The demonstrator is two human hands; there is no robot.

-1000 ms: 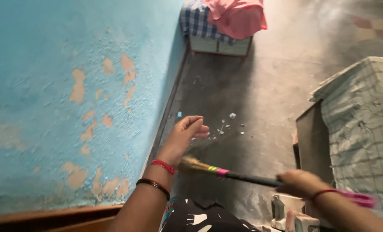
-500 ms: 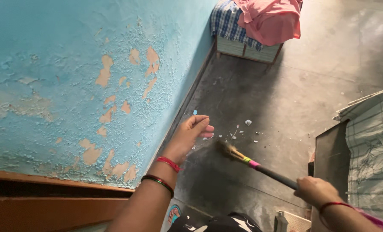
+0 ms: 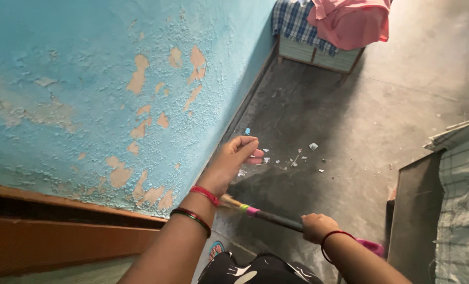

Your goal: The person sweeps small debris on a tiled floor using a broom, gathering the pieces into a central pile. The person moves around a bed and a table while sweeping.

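My right hand (image 3: 315, 227) grips the dark handle of a small grass broom (image 3: 260, 213), whose straw head points left and is partly hidden behind my left wrist. My left hand (image 3: 233, 159) is held out over the grey floor near the blue wall, fingers loosely curled, holding nothing. Red and dark bangles circle both wrists. Just past my left fingertips, small white and blue paint chips (image 3: 295, 156) lie scattered on the floor.
The blue wall (image 3: 87, 89) with peeling patches runs along the left. A brown wooden ledge (image 3: 61, 231) sits below it. A low cot with checked cloth and a pink cloth (image 3: 345, 23) stands at the far end. A cloth-covered box (image 3: 455, 205) is at the right.
The broom has swung back toward me and to the left, its head now behind my left wrist. My right hand moved left with it. The view shifted slightly.
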